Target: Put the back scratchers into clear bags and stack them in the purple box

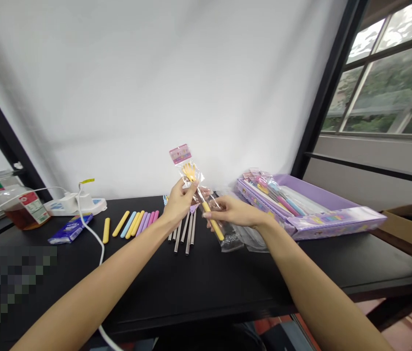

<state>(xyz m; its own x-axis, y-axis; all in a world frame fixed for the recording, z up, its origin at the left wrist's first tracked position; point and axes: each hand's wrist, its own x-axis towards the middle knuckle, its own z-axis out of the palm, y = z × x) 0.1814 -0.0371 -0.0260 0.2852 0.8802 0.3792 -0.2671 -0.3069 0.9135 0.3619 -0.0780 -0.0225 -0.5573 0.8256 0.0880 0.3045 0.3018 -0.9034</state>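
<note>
A yellow back scratcher (206, 207) with a hand-shaped head and a metal shaft lies inside a clear plastic bag (200, 176) topped by a pink printed header. My left hand (179, 199) is closed around the bag just below the scratcher's head. Lower down, my right hand (233, 210) pinches the bag and the yellow handle. Both hands hold it tilted above the black table. Beneath them lie several metal shafts with coloured hand-shaped heads (193, 209), partly hidden by my left arm. To their left, several coloured handles (129, 224) form a row.
Clear plastic bags (252, 239) lie right of my hands. A purple box (337, 222) holds several packaged scratchers (282, 192). At left are a blue packet (70, 229), a power strip (98, 204), a white cable (101, 243) and a glass bottle (27, 207) of brown liquid.
</note>
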